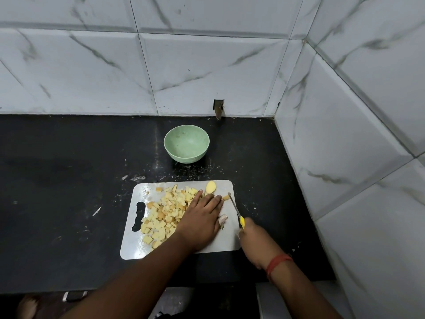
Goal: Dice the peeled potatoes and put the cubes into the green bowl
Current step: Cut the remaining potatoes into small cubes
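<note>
Potato cubes (pixel 161 217) lie just beside left hand (pixel 202 217); bowl (pixel 186 143) beyond

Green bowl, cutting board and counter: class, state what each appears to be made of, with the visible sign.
Green bowl: probably matte plastic or a fibre composite; dull, faintly speckled surface without sharp glints.
Cutting board: pale and glossy, perhaps plastic or steel; soft reflections, moulded handle slot.
Counter: likely polished black stone; dark sheen, fine flecks.
</note>
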Motion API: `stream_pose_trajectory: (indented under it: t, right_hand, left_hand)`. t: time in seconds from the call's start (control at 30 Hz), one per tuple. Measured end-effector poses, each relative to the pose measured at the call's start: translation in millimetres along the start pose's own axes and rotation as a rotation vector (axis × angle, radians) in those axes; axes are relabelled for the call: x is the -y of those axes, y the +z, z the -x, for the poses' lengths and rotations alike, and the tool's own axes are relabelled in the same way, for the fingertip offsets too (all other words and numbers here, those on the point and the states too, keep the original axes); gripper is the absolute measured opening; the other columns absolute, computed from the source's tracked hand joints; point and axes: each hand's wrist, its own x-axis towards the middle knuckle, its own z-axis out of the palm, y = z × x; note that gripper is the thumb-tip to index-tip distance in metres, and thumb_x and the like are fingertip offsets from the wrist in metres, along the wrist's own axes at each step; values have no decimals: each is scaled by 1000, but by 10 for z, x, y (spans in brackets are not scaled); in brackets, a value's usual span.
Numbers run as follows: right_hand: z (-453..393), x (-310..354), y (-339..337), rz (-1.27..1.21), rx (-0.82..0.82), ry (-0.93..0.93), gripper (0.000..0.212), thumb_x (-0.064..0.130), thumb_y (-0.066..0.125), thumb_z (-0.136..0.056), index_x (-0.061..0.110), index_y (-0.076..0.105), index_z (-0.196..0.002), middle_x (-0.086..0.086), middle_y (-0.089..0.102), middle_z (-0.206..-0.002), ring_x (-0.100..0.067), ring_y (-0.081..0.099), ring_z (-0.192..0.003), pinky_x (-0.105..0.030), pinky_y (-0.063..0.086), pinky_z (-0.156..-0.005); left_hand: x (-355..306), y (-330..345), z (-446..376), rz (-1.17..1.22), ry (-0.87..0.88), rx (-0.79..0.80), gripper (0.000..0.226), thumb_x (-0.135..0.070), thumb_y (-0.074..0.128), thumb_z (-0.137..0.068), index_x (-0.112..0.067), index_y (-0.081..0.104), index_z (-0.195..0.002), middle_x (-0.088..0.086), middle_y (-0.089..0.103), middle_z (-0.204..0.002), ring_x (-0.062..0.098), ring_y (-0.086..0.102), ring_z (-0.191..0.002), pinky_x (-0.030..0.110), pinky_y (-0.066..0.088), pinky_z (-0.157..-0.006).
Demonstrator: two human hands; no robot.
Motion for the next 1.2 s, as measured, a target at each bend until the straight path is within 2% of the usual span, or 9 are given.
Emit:
stream_pose_trajectory:
  t: [0.13,0.23,0.4,0.53,0.7,0.9,1.07,1.2]
  right_hand:
    - [-111,44,57,32,45,38,21,15,36,-99,10,43,-119,-14,60,-115,-26,61,-96,-27,41,-73]
    - [-57,-33,112,44,63,51,19,16,35,-100,11,44,-116,-14,61,-116,-28,61,-102,-28,40,-76]
    - [96,-88,34,-3,27,13,16,21,35,-102,13,45,-112,-11,62,-106,-25,63,-93,-32,49,-76]
    - [-12,73,-6,13,20,-33,20,21,34,-103,12,43,-119,-9,57,-100,-22,57,-82,-28,43,-68]
    - [-143,104,126,97,67,35,27,14,36,-101,8,40,-126,-15,60,-117,-26,61,-98,-28,40,-73]
    - [-5,-74,137,99,74,34,21,18,36,-100,12,44,-118,-12,62,-111,-25,62,-96,-30,45,-78]
    - [36,-3,54,5,11,-29,10,21,34,-101,16,42,-104,-7,56,-95,-22,57,-80,-28,42,-68]
    - [-27,76,31,53,15,-57,18,19,35,-101,12,44,-115,-10,58,-104,-22,59,-87,-29,42,-71]
  left_hand:
    - [-14,-32,0,-13,-4,19,63,-50,23,-107,-13,50,-151,4,52,-152,26,43,-142,49,11,-124]
    - [-22,-36,3,-15,-17,33,63,-50,22,-107,-13,50,-150,4,52,-152,26,42,-142,49,10,-124]
    - [-9,-20,-8,-1,-11,34,64,-51,22,-107,-13,48,-152,4,51,-153,26,40,-144,50,14,-127]
    - [17,-78,-11,34,-1,57,71,-53,11,-105,-13,45,-154,4,46,-157,24,36,-147,44,3,-128]
    - [18,-146,-24,14,-2,92,75,-53,6,-104,-12,41,-156,4,44,-158,23,32,-149,44,2,-129]
    - [29,-150,-36,15,-4,105,73,-52,8,-104,-11,42,-155,4,47,-154,23,34,-147,44,2,-129]
    - [50,-175,-12,35,5,119,79,-54,3,-101,-12,39,-157,4,41,-159,22,28,-151,42,0,-129]
    - [61,-158,5,44,-5,101,79,-54,5,-102,-10,43,-154,5,45,-155,22,33,-148,41,1,-129]
